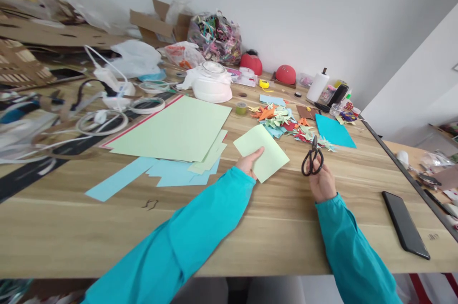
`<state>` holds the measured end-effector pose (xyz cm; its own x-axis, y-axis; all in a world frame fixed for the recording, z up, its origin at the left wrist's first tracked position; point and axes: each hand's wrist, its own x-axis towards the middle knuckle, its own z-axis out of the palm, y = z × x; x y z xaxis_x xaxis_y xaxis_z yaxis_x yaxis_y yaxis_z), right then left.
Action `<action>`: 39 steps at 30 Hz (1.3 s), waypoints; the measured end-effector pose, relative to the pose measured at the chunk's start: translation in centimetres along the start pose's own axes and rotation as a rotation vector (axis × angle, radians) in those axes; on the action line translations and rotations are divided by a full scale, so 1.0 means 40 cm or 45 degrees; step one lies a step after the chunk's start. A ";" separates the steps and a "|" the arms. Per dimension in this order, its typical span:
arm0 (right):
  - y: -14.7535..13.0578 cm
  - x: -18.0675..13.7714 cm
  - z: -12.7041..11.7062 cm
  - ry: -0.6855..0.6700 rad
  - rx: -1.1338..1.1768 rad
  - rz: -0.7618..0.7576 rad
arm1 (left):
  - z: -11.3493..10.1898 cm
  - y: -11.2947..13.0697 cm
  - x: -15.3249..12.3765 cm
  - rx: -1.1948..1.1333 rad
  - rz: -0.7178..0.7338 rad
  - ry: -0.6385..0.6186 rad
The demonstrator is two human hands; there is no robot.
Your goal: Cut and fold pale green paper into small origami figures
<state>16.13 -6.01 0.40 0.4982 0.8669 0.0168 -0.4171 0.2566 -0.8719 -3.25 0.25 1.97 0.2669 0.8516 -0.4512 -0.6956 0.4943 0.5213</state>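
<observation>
The left hand (248, 163) grasps the near edge of a pale green paper (263, 157), which sits at the middle of the counter (279, 227); I cannot tell whether it lies flat or is slightly lifted. The right hand (322, 182) is clenched around the loops of black scissors (312, 161), just right of the paper. Their blades look closed and point away towards a heap of folded cranes (286, 125). The main risk, as I judge it, is the light hold on the paper. It is held at one edge only, so the sheet could swing or buckle if the blades met it, giving a crooked or torn line. The left fingertips lie on the paper itself, so a cut run towards them could nick them. The scissor tips are near the cranes, and a forward slip could scatter or snag them. A phone (404, 225) lies near the counter's right edge beside the right sleeve, where a wide elbow sweep might knock it off.
</observation>
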 end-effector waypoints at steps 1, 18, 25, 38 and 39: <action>0.001 0.001 0.018 -0.047 0.100 0.080 | -0.001 0.004 -0.001 -0.004 -0.033 0.003; -0.016 -0.094 0.068 -0.675 -0.032 0.508 | -0.025 0.015 0.014 0.107 -0.015 0.019; 0.002 -0.090 0.070 -0.497 -0.066 0.450 | -0.038 0.015 0.029 0.118 0.035 0.023; -0.028 -0.104 0.068 -0.854 0.013 0.660 | -0.024 0.024 0.017 0.112 0.058 0.101; -0.027 -0.103 0.065 -0.900 0.003 0.690 | -0.025 0.024 0.018 0.122 0.071 0.100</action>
<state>12.56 -8.77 2.55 -0.3531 0.9304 -0.0986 -0.4612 -0.2648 -0.8469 -4.39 1.19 1.44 0.1739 0.8635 -0.4733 -0.6397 0.4645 0.6124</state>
